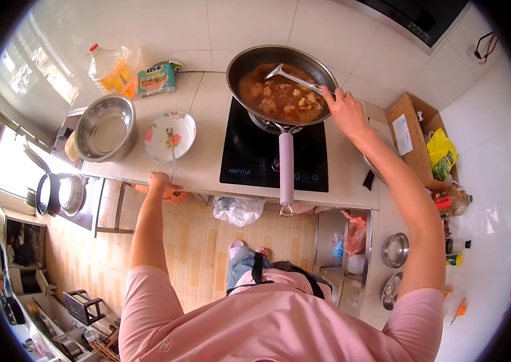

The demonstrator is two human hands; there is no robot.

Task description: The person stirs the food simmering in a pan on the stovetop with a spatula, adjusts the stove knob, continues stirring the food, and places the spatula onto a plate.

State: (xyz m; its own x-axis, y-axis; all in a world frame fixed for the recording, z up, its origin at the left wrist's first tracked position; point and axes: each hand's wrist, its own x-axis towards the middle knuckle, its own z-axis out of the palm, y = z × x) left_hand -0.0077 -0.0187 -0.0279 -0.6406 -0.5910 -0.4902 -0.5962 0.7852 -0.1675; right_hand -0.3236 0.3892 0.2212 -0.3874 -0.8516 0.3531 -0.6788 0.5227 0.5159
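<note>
My right hand (346,111) is closed around the handle of a metal spatula (298,79). Its head dips into a frying pan (234,75) of reddish-brown sauce with pale chunks (273,99). The pan sits on a black induction cooker (243,157), its lilac handle (286,166) pointing toward me. At the counter's front edge, my left hand (159,181) rests with fingers curled on the edge. Just beyond that hand lies a floral plate (158,133) with a spoon (172,148) in it.
Left of the plate stands a steel bowl (106,130). Behind it are an oil bottle (107,69) and a green packet (157,79). To the right, a cardboard box (409,130) holds a yellow bag (441,151). Plastic bags (238,210) hang below the counter (201,172).
</note>
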